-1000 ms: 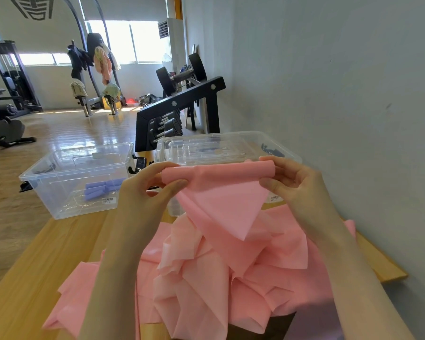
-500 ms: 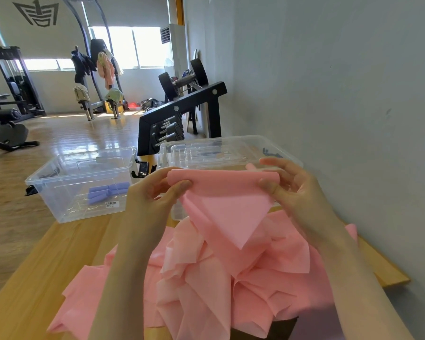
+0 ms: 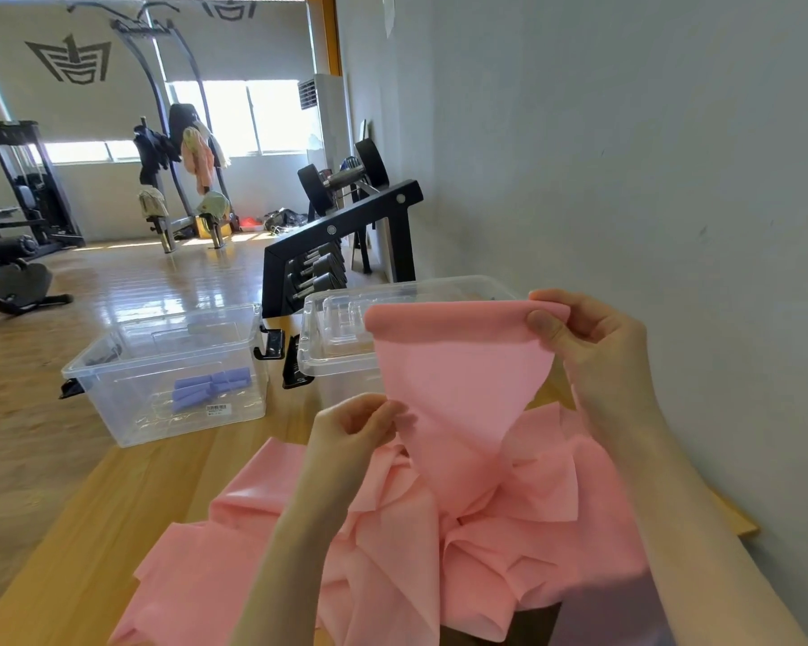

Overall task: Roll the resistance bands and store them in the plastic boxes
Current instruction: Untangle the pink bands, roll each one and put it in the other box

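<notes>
Pink resistance band [image 3: 462, 515] lay crumpled in a heap on the near end of the wooden surface [image 3: 80, 529], its free end lifted up. Left hand [image 3: 355, 428] pinched the band's left edge low down; right hand [image 3: 584, 342] gripped the rolled top edge higher, near the wall. Farther left sat an open plastic box [image 3: 113, 389] with purple rolled bands [image 3: 211, 389] inside. Lidded plastic box [image 3: 327, 328] stood just right of it, behind the raised band.
</notes>
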